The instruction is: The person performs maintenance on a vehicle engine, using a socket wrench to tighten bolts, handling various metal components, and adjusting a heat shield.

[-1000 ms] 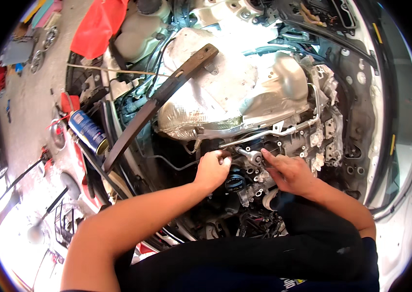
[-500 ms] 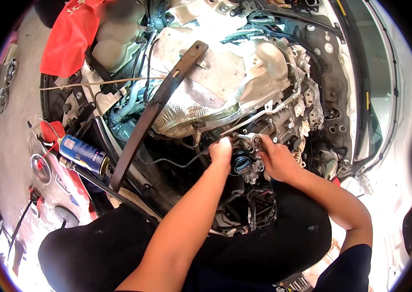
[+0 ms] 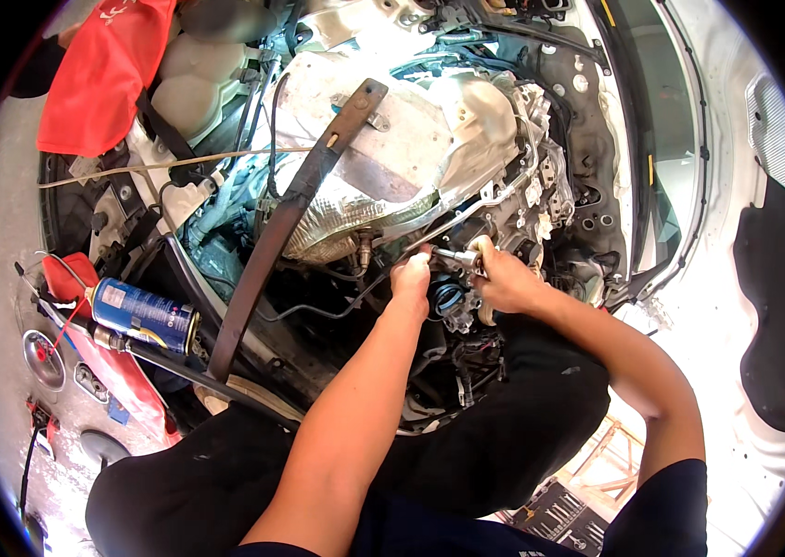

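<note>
Left hand looks closed round the handle end of the ratchet, right hand curled over its head, near side of the silvery cover. I'd brace that head square and go smoothly: thin metal tube just far, blue-ringed cap just near. Dark bar slants across left, spray can past it.
</note>
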The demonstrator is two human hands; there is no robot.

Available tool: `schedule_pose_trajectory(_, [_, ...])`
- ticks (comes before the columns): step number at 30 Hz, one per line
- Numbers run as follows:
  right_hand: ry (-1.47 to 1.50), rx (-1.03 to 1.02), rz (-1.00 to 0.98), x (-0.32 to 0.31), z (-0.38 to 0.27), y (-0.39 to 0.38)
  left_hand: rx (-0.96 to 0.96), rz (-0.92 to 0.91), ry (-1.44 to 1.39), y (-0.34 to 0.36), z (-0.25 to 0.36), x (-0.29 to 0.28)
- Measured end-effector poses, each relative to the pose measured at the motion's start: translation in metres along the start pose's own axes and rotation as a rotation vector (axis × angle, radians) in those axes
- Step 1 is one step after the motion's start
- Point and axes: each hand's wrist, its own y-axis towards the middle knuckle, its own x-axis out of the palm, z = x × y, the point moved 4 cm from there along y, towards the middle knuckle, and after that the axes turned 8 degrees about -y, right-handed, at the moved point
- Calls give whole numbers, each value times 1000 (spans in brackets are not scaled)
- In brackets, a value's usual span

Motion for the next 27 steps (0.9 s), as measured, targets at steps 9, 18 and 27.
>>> schedule_pose_trajectory(9, [234,9,39,-3,-23,17,-43,-7,-32,-11,5,-3])
schedule_pose_trajectory(18, [24,-164,125,-13,-20,26,31,26,178,-26,13,-2])
schedule_pose_trajectory(27, [130,-395,222,5,13,18,1396,-317,1117,-146,64,94])
